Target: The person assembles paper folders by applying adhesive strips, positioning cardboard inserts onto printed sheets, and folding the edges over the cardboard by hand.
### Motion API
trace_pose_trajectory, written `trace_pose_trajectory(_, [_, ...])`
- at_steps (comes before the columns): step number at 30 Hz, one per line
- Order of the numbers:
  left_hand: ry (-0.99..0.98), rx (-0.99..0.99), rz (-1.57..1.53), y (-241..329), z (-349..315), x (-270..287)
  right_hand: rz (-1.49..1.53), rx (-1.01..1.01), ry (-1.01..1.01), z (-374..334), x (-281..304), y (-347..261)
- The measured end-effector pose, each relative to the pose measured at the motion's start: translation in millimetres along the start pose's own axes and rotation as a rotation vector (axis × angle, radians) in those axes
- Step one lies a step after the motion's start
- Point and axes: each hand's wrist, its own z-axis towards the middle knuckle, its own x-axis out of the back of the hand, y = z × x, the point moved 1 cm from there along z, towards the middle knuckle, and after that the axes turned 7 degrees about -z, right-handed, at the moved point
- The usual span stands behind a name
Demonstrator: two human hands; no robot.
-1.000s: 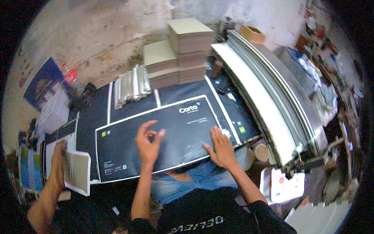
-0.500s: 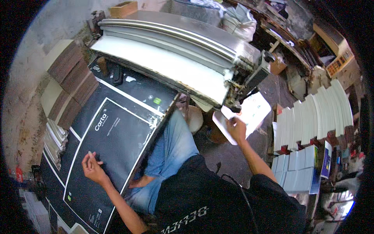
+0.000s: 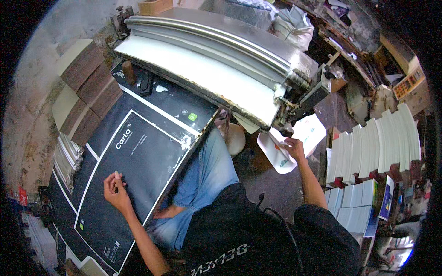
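My left hand [image 3: 117,191] hovers over the black board-topped table [image 3: 156,184], its fingers loosely curled and somewhat apart, with nothing visible in them. Off to the right, my right hand [image 3: 294,150] has its fingers closed on a white printed sheet [image 3: 307,132] with rounded corners and small coloured marks. That sheet is beside the right end of a roller machine [image 3: 207,43]. Whether it is one sheet or several I cannot tell. A white surface [image 3: 193,76] runs along the front of the rollers.
Stacks of brown-edged boards [image 3: 90,76] stand left by the wall. White book stacks [image 3: 375,142] and pale blue ones [image 3: 352,204] fill the right side. A wooden block [image 3: 129,72] and a black object [image 3: 146,84] sit at the table's far end. A white sack [image 3: 294,30] is behind.
The whole view has shifted slightly to the right and down. My left fingers have curled in more. My right hand stays at the white sheet, more of whose print now shows.
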Motion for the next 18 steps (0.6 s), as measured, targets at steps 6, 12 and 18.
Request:
trace_pose_trajectory(6, [-0.038,0.046,-0.028,-3.7,-6.0,-1.8,0.066,0.003,0.181,-25.1,-33.4,16.6])
trace_pose_trajectory(12, [0.011,-0.043,0.156,26.1,-9.1,-14.8,-0.078,-0.053,0.812,-1.4,44.8,112.4])
trace_pose_trajectory(18, [-0.12,-0.2,0.199,60.7,8.1,-38.7,-0.313,-0.028,0.945,99.3,273.2,61.4])
